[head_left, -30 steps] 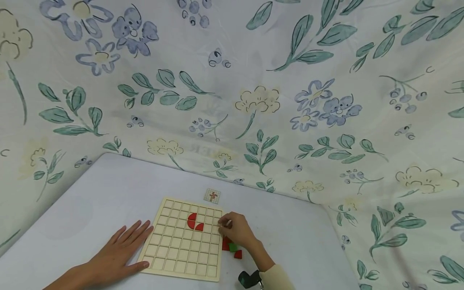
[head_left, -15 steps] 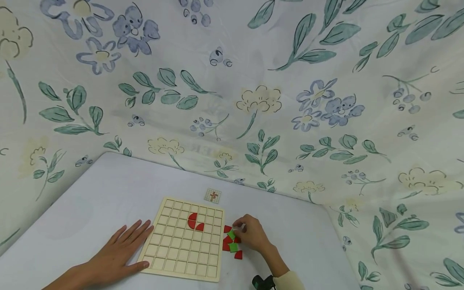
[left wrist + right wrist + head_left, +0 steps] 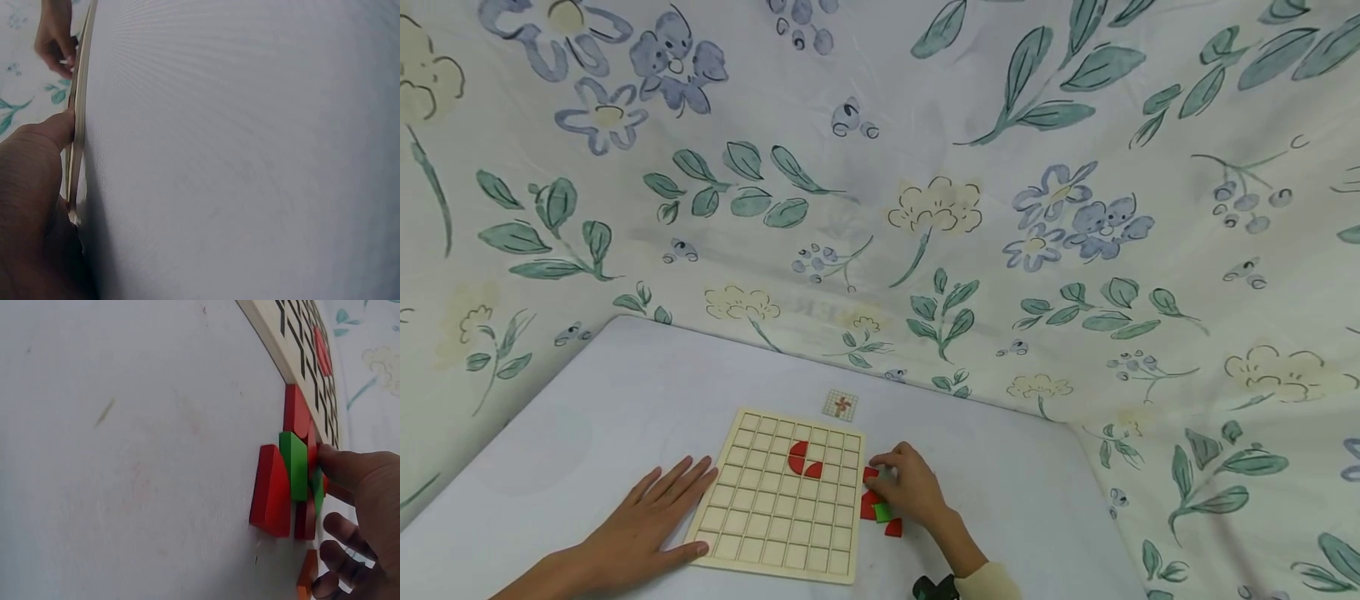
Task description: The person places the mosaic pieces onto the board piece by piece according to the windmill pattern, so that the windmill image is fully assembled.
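In the head view, a board with a grid of squares point(image 3: 775, 517) lies at the lower middle of the frame on a white table point(image 3: 647, 383). The left hand point(image 3: 632, 529), at the lower left, lies with its fingers straight and spread, fingertips and thumb at the board's left edge.

Right of the board, the right hand point(image 3: 913, 483) reaches down over a small pile of loose blocks, thumb and forefinger a little apart. The right wrist view shows its thumb among the blocks at the right of the frame; whether it pinches one I cannot tell. A green block point(image 3: 882, 512) and several red blocks point(image 3: 868, 506) lie just below the fingers, some close against the board's right edge. An orange block point(image 3: 306, 575) shows at the lower right of the right wrist view.

Three red pieces point(image 3: 796, 464) sit in squares in the board's upper part. A small picture card point(image 3: 840, 405) lies just beyond its top edge. Flowered cloth point(image 3: 850, 208) fills the upper frame.
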{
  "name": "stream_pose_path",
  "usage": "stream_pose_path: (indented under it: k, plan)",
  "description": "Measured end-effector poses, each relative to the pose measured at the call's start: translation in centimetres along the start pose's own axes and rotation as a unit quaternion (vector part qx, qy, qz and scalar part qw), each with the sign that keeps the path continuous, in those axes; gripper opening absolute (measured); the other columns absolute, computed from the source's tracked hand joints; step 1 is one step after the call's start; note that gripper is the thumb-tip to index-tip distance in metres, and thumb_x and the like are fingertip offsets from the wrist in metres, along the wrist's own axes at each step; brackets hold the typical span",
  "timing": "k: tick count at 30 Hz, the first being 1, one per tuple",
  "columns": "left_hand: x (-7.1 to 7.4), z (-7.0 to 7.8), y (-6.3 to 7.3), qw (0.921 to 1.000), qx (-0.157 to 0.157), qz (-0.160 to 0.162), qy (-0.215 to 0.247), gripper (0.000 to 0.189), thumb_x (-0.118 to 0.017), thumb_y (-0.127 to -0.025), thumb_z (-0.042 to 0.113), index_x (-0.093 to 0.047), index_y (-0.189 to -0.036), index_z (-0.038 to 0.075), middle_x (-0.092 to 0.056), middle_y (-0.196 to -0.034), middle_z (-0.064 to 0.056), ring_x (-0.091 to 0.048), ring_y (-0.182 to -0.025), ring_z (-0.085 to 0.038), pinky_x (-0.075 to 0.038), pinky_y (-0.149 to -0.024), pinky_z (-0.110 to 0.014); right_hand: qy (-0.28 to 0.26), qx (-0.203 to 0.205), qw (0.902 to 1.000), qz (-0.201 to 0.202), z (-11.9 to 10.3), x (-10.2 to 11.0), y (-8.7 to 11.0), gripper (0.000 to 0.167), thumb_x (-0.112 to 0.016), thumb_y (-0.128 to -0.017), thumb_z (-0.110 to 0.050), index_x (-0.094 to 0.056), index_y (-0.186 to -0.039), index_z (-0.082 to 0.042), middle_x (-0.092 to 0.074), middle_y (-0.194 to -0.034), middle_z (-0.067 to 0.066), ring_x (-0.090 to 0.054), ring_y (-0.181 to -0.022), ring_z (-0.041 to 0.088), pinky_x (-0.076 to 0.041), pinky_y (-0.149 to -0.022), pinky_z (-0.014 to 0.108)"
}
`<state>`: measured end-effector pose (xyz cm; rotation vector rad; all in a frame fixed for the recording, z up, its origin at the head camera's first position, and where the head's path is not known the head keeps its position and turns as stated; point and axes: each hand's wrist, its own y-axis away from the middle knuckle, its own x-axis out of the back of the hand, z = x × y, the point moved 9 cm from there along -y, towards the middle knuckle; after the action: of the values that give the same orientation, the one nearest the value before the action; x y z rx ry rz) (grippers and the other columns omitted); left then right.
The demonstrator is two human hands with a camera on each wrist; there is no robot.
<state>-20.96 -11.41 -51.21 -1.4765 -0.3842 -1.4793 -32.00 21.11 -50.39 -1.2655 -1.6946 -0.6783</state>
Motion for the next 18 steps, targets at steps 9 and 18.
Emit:
stream_pose_path:
  k: [9,18]
  plan:
    - [0.0,0.0,0.1,1.0,0.005,-0.001,0.002,0.092,-0.064,-0.088,0.058,-0.022,-0.157,0.014,-0.012,-0.164,0.004,0.005,-0.148,-0.011,0.013,-0.113,-0.027,-0.005,-0.001,1.0,0.005,-0.8,-0.2,-0.2,0.016,-0.079,-0.085,-0.022,-0.072,-0.097,-0.015,-0.055,-0.09,-0.006,-0.051,-0.08,0.012,-0.048,-0.07,0.027]
    - [0.2,0.1,0.0,1.0,0.002,0.002,0.003,0.093,-0.065,-0.088,0.056,-0.019,-0.158,0.014,-0.006,-0.164,0.006,0.007,-0.148,-0.011,0.013,-0.113,-0.028,-0.098,-0.001,0.9951,-0.015,-1.3,0.2,-0.3,0.01,-0.076,-0.086,-0.011,-0.068,-0.092,-0.012,-0.059,-0.079,-0.008,-0.053,-0.069,0.01,-0.048,-0.055,0.024]
